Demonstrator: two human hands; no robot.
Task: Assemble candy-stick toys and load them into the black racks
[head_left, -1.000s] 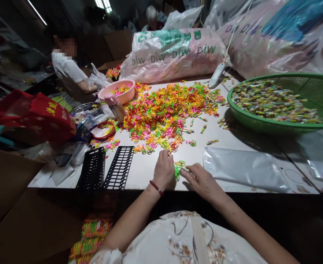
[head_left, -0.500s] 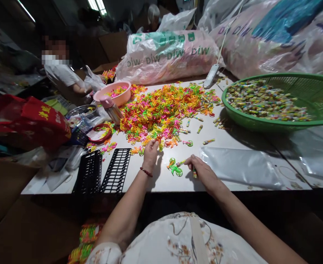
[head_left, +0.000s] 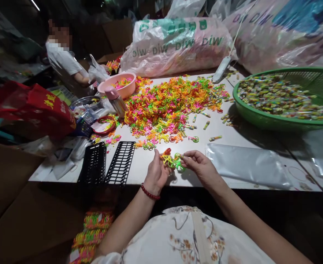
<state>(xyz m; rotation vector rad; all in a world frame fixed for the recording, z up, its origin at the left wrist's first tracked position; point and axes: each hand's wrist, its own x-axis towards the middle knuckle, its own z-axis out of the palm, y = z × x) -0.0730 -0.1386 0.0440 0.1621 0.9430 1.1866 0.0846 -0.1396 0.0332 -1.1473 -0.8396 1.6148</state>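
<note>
one yellow toy (head_left: 167,159) sits in the left hand's (head_left: 158,170) hold, one green toy (head_left: 179,164) in the right hand's (head_left: 201,165) pinch, nearly touching above the bench (head_left: 143,172); their openwork might snag, or a slack pinch drop one.

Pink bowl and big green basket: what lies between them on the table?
In the head view, a heap of small colourful plastic pieces beside the pink bowl, then some loose tubes nearer the green basket.

This is a workshop, with heaped plastic pieces (head_left: 161,106) and bulging sacks (head_left: 178,58).
</note>
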